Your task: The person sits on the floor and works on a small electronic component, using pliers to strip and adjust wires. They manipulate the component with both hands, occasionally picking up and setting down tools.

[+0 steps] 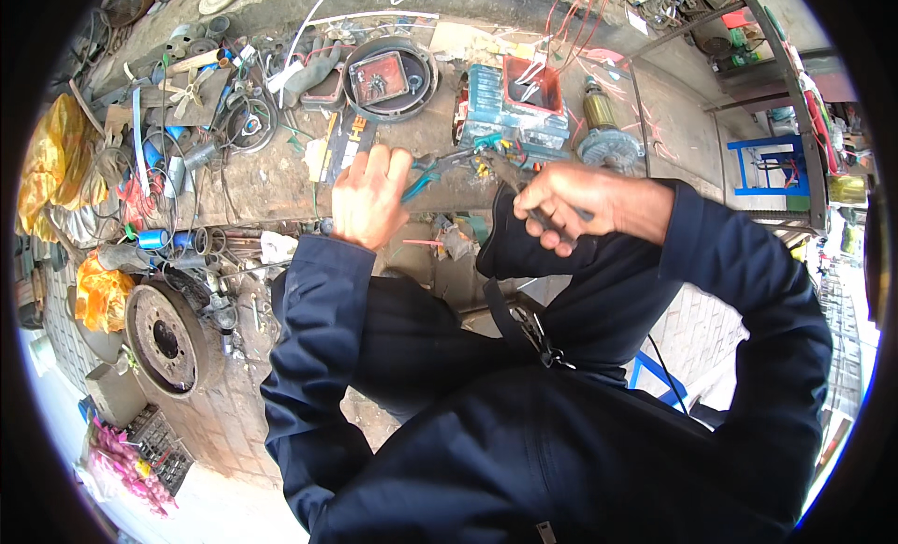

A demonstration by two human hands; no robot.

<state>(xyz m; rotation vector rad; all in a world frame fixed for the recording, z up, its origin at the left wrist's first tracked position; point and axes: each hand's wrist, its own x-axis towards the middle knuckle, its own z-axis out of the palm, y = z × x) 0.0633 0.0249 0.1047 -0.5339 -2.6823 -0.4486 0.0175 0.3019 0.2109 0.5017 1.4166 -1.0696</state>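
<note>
My left hand (370,196) is closed around pliers with teal handles (423,177), whose jaws point right. In my right hand (572,200) is a dark-handled tool that looks like a second pair of pliers (508,173), slanting up and left. The tips of both tools meet at a small teal and yellow piece (488,146), too small to name. Just beyond it stands a blue-grey ribbed motor housing (486,100) with an open red terminal box (552,97). To its right a rotor with copper windings and a grey fan end (606,142) rests on the bench.
A round dark pan (426,53) holding a red square tray (379,76) sits at the back. Tangled wires, tools and motor parts crowd the left, near a yellow plastic bag (61,160). Below are a heavy round metal wheel (140,343) and a blue metal stand (739,174).
</note>
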